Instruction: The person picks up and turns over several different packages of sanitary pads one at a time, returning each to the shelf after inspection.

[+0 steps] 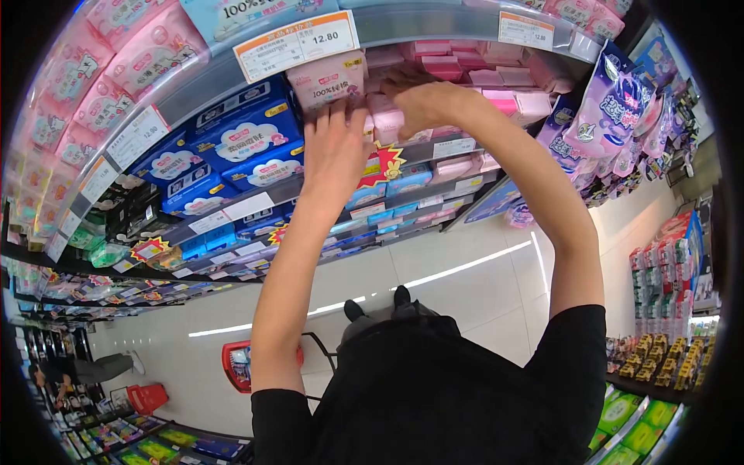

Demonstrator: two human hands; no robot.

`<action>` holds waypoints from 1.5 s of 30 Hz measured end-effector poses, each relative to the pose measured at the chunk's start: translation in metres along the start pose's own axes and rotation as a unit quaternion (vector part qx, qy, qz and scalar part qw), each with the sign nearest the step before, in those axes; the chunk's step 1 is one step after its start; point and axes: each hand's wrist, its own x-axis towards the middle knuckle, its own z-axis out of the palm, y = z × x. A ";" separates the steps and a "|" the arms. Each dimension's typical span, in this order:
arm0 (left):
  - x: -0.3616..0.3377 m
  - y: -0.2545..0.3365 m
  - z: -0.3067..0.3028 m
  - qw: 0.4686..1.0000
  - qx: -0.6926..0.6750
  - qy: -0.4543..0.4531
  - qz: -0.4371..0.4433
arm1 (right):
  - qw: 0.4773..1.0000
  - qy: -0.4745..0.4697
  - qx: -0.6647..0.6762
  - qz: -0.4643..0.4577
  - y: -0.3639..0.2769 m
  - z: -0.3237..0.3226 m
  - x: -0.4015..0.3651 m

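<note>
Left hand (pixel 337 147): fingers extended, tips at near face of pink-white pack (pixel 327 81); whether gripping, can't tell. Pack just far of it, long axis left-right; left hand nearer than right. Right hand (pixel 430 105): wrist bent leftward, fingers shadowed among pink packs (pixel 508 77), closure unclear. Farther left: blue packs (pixel 252 141), shelved.

From the pink pack (pixel 325 84), which has a smooth, plastic-looking film, you find glossy plastic-wrapped blue packs (pixel 252 143) to its left, a smooth, paper-like price label (pixel 298 45) above, polished floor tiles (pixel 457 298) below; your sleeve (pixel 573 345) is matt cloth.
</note>
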 end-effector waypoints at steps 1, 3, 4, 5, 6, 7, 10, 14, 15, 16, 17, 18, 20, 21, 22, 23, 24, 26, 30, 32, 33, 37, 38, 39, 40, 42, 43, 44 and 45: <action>0.001 0.001 0.001 1.000 -0.002 -0.003 -0.006 | 0.999 -0.033 0.002 0.007 -0.002 -0.001 0.004; 0.001 0.000 0.002 1.000 -0.004 -0.009 -0.021 | 0.999 -0.043 0.004 0.012 -0.005 -0.003 0.003; 0.002 0.001 0.002 0.999 0.010 -0.024 -0.025 | 1.000 -0.014 0.002 0.012 -0.009 -0.007 -0.001; 0.002 0.002 0.003 0.999 0.020 -0.024 -0.027 | 1.000 0.014 0.001 0.011 -0.012 -0.010 -0.003; 0.001 0.002 0.005 0.999 0.029 -0.025 -0.029 | 1.000 0.010 0.023 0.004 -0.008 -0.012 -0.001; 0.001 0.002 0.007 0.999 0.038 -0.025 -0.031 | 0.999 0.007 0.044 -0.002 -0.001 -0.013 0.001; 0.000 0.002 0.006 0.999 0.033 -0.019 -0.025 | 0.995 0.043 0.084 -0.018 0.002 -0.027 -0.010; -0.004 0.004 0.000 0.998 -0.031 -0.006 -0.047 | 0.995 0.061 0.073 0.023 -0.011 -0.055 -0.033; -0.010 0.006 -0.007 0.997 -0.058 0.006 -0.057 | 0.995 0.065 0.065 0.030 -0.017 -0.059 -0.041; -0.018 0.008 -0.013 0.994 -0.086 0.017 -0.067 | 0.984 0.174 0.043 -0.019 -0.018 -0.053 -0.054; -0.026 0.012 -0.019 0.990 -0.114 0.028 -0.076 | 0.970 0.235 0.035 -0.053 -0.021 -0.053 -0.069; -0.035 0.016 -0.026 0.980 -0.166 0.025 -0.104 | 0.951 0.295 0.028 -0.086 -0.026 -0.053 -0.086; -0.052 0.022 -0.042 0.951 -0.267 0.016 -0.156 | 0.927 0.353 0.064 -0.111 -0.041 -0.046 -0.117; -0.060 0.026 -0.048 0.936 -0.322 0.023 -0.142 | 0.924 0.353 0.103 -0.103 -0.048 -0.041 -0.133; -0.067 0.032 -0.054 0.917 -0.377 0.028 -0.128 | 0.921 0.352 0.142 -0.095 -0.054 -0.036 -0.144; -0.072 0.035 -0.056 0.894 -0.432 0.032 -0.113 | 0.917 0.324 0.211 -0.097 -0.058 -0.027 -0.150; -0.079 0.037 -0.054 0.887 -0.455 0.022 -0.071 | 0.908 0.293 0.283 -0.095 -0.064 -0.013 -0.154; -0.096 0.043 -0.056 0.882 -0.468 -0.042 -0.044 | 0.875 0.246 0.411 -0.074 -0.083 0.018 -0.160; -0.136 0.039 -0.043 0.830 -0.534 -0.099 -0.126 | 0.842 0.268 0.468 -0.016 -0.115 0.054 -0.162; -0.149 0.040 -0.041 0.743 -0.635 -0.067 -0.201 | 0.804 0.307 0.508 0.023 -0.129 0.080 -0.167; -0.154 0.042 -0.040 0.691 -0.680 -0.050 -0.238 | 0.744 0.294 0.599 0.035 -0.141 0.094 -0.167; -0.174 0.035 -0.037 0.627 -0.661 -0.156 -0.382 | 0.578 0.264 0.757 0.150 -0.180 0.120 -0.165; -0.178 0.036 -0.037 0.610 -0.669 -0.177 -0.386 | 0.559 0.239 0.765 0.212 -0.181 0.126 -0.164; -0.185 0.031 -0.035 0.601 -0.668 -0.218 -0.382 | 0.537 0.213 0.769 0.273 -0.183 0.133 -0.164; -0.190 0.019 -0.031 0.594 -0.665 -0.256 -0.373 | 0.495 0.247 0.789 0.269 -0.189 0.143 -0.157; -0.192 0.020 -0.033 0.615 -0.633 -0.278 -0.380 | 0.468 0.245 0.804 0.273 -0.193 0.149 -0.154; -0.194 0.020 -0.037 0.625 -0.619 -0.289 -0.378 | 0.453 0.243 0.812 0.277 -0.196 0.152 -0.155; -0.195 0.018 -0.039 0.634 -0.605 -0.300 -0.377 | 0.457 0.235 0.810 0.284 -0.198 0.155 -0.155; -0.196 0.019 -0.041 0.643 -0.592 -0.310 -0.375 | 0.461 0.226 0.807 0.291 -0.199 0.157 -0.155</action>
